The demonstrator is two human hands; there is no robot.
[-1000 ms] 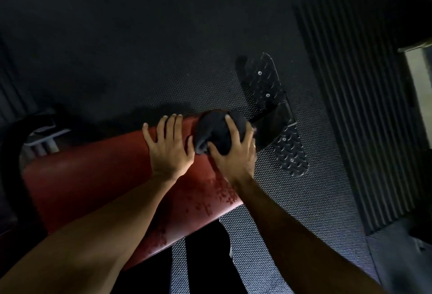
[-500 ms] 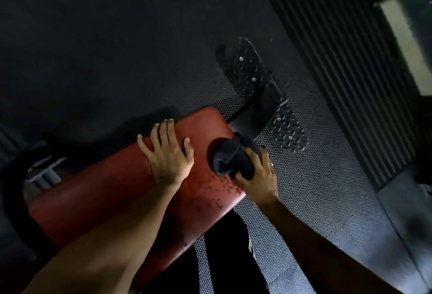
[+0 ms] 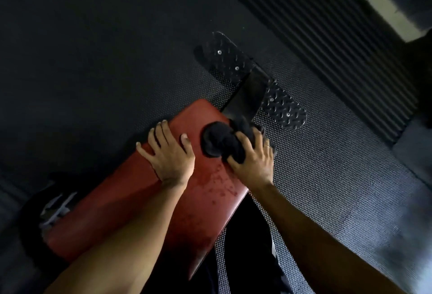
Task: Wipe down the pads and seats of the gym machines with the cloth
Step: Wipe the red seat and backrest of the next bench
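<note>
A long red padded bench seat [image 3: 121, 202] runs from lower left up to the centre of the head view, its surface worn and speckled near the right edge. My left hand [image 3: 169, 155] lies flat on the pad near its far end, fingers spread. My right hand [image 3: 253, 159] grips a bunched dark cloth [image 3: 219, 140] and presses it on the pad's far right corner, just right of my left thumb. Part of the cloth hangs over the pad's edge.
A black diamond-plate foot bar [image 3: 278, 104] on a black frame post [image 3: 247, 97] sits just beyond the pad's end. Textured rubber floor [image 3: 327, 176] surrounds the bench; ribbed matting [image 3: 327, 43] lies at upper right. A dark metal bracket [image 3: 55, 209] shows at lower left.
My right hand with the cloth swept from the pad's top end down to its right edge, then back up toward the far corner. My left hand stayed flat on the pad.
</note>
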